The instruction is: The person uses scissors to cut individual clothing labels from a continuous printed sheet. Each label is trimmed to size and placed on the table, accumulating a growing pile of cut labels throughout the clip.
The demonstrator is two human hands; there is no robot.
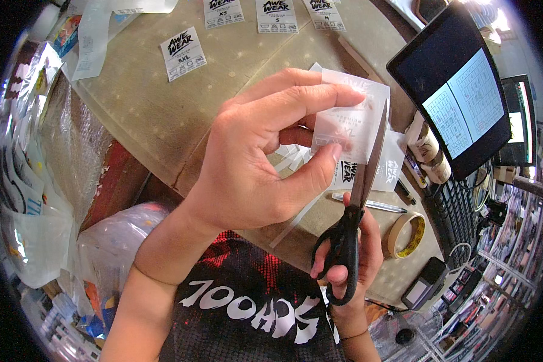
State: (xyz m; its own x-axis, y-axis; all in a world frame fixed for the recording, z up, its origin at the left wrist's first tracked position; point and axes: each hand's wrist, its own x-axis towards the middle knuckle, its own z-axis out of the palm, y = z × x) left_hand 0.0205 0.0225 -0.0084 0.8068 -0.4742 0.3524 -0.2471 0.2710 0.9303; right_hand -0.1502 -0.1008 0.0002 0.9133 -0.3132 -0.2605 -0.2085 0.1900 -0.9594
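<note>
My left hand (253,154) pinches a small translucent printed label (370,131) between its thumb and fingers, above the table. Its print shows faintly, reversed side or front I cannot tell. In my right hand (369,253) is a pair of black-handled scissors (369,176), fingers through the loops. The blades point away from me along the label's right edge and look nearly closed; whether they touch it is unclear. Beneath lie more printed label sheets (391,174) and thin white offcuts (294,156), partly hidden by my left hand.
A single cut label (184,54) lies apart on the table (154,113), with several others, including one label (276,16), along the far edge. To the right are a pen (375,203), a tape roll (392,240), a monitor (443,90) and a keyboard (459,226). Plastic bags (113,244) crowd the left.
</note>
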